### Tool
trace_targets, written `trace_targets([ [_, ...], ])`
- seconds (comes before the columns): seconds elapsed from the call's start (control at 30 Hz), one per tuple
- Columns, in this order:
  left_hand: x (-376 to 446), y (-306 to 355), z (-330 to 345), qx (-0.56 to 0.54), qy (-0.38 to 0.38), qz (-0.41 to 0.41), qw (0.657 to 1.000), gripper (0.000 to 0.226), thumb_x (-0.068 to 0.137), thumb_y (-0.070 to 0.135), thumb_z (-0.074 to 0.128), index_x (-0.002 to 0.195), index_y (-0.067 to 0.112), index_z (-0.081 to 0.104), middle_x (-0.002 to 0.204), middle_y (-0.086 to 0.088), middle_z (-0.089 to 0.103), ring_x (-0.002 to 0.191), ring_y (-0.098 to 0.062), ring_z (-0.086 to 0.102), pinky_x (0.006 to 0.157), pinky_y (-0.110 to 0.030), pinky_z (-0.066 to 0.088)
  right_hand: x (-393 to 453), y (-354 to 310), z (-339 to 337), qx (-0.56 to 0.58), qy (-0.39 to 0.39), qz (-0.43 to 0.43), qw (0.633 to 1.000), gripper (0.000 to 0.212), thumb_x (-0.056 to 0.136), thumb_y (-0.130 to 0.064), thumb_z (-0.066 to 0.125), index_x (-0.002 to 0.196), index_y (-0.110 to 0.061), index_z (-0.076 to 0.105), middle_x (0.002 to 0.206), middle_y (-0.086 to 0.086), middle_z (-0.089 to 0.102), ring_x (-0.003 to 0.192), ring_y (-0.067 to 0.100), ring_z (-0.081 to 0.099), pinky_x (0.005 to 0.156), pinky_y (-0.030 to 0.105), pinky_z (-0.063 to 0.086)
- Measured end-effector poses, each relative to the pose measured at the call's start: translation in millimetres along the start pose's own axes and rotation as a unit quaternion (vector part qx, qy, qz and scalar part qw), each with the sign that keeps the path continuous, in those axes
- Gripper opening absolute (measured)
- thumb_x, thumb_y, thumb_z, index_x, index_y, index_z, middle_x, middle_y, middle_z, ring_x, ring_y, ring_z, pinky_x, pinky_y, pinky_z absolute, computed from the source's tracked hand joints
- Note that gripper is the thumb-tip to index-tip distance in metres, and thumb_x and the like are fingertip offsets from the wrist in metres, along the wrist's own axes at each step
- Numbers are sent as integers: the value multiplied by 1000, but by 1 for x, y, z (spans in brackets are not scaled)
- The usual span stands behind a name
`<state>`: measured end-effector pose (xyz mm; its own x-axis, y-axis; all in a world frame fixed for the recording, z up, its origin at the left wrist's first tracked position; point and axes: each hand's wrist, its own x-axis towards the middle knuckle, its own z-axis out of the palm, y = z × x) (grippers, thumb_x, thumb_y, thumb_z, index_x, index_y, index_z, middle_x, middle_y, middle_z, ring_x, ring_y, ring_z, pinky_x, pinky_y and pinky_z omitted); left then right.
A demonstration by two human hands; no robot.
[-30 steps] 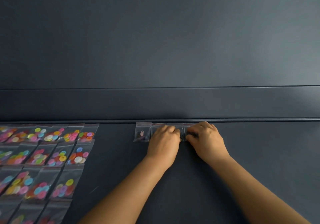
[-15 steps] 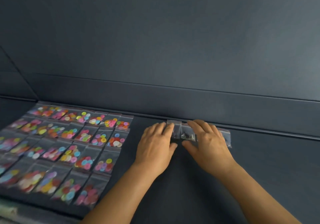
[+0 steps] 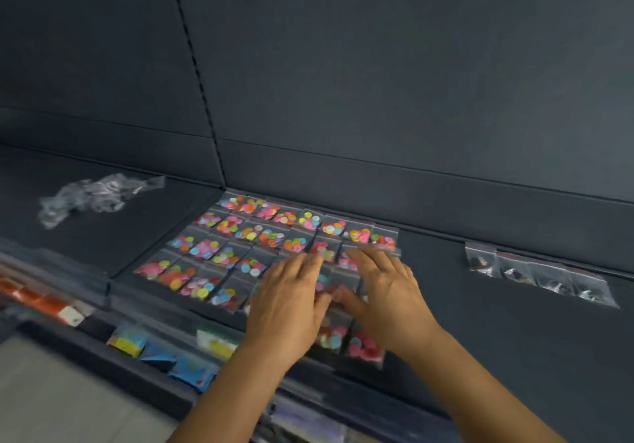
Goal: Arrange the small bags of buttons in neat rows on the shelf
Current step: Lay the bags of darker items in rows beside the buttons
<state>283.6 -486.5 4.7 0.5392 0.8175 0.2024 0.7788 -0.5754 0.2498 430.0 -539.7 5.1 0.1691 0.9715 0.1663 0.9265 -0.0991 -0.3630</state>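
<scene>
Several small clear bags of bright buttons (image 3: 240, 240) lie in a tidy grid on the dark shelf (image 3: 497, 322). My left hand (image 3: 288, 302) and my right hand (image 3: 384, 298) hover flat, fingers spread, over the grid's right side, and they hide some of the bags. Neither hand grips anything. A short row of clear bags with dark contents (image 3: 538, 274) lies along the back wall to the right, away from both hands.
A loose heap of clear bags (image 3: 92, 195) sits on the shelf section to the left, past a seam. Below the front edge, a lower shelf holds coloured packets (image 3: 164, 356). The dark back wall rises behind the rows.
Both hands have left the row of dark bags at the back wall and moved left onto the grid of colourful bags. The view has swung left and down.
</scene>
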Motion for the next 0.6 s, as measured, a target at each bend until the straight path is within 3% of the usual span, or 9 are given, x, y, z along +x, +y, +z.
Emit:
trace_targets([
  [0.13, -23, -66, -26, 10, 0, -19, 1000, 61, 97, 43, 42, 150, 25, 16, 154, 5, 22, 141, -17, 19, 115, -31, 19, 13, -69, 30, 11, -15, -14, 1000, 64, 93, -47, 47, 148, -26, 21, 154, -5, 23, 144, 18, 16, 119, 35, 11],
  [0.3, -49, -138, -52, 15, 16, -38, 999, 61, 97, 41, 43, 150, 25, 17, 153, 4, 26, 140, -17, 22, 116, -31, 17, 28, -144, 56, 25, -17, -35, 999, 62, 92, -47, 48, 146, -27, 25, 153, -6, 25, 142, 18, 19, 117, 37, 16],
  [0.6, -67, -240, -80, 5, 48, -88, 995, 59, 97, 40, 44, 148, 22, 22, 148, 3, 33, 136, -16, 28, 113, -29, 24, 71, -233, 96, 22, -39, -85, 995, 59, 92, -45, 47, 145, -26, 30, 152, -5, 29, 141, 17, 22, 116, 36, 18],
])
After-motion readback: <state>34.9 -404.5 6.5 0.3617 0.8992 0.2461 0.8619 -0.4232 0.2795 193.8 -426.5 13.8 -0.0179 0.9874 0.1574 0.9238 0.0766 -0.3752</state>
